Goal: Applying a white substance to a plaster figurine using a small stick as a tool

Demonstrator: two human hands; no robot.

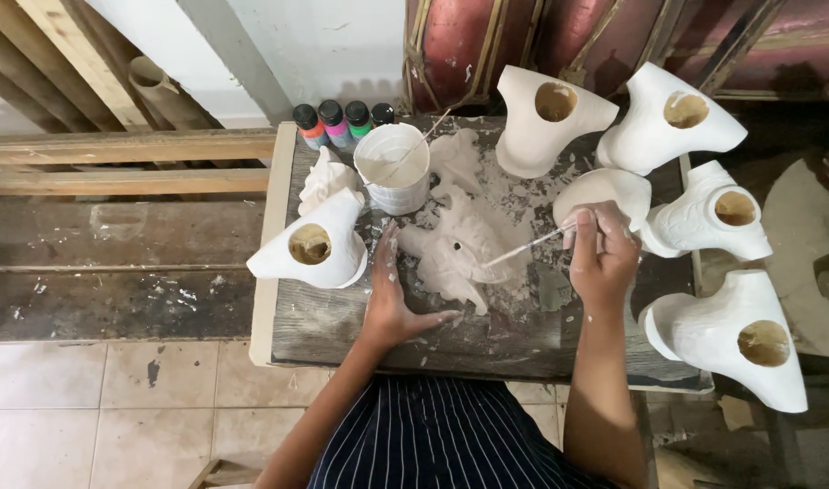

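The right hand [603,258] grips a thin brush [527,246], its tip on the white plaster figure [455,254] just below the white cup [393,167]. The left hand [392,299] rests flat beside it, fingers released. The figure looks mostly coated — finished white pieces ring it.

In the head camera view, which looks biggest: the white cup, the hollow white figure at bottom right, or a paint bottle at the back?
1. Hollow white figure at bottom right, largest, though it may sit nearer the camera.
2. White cup.
3. Paint bottle, clearly smallest.
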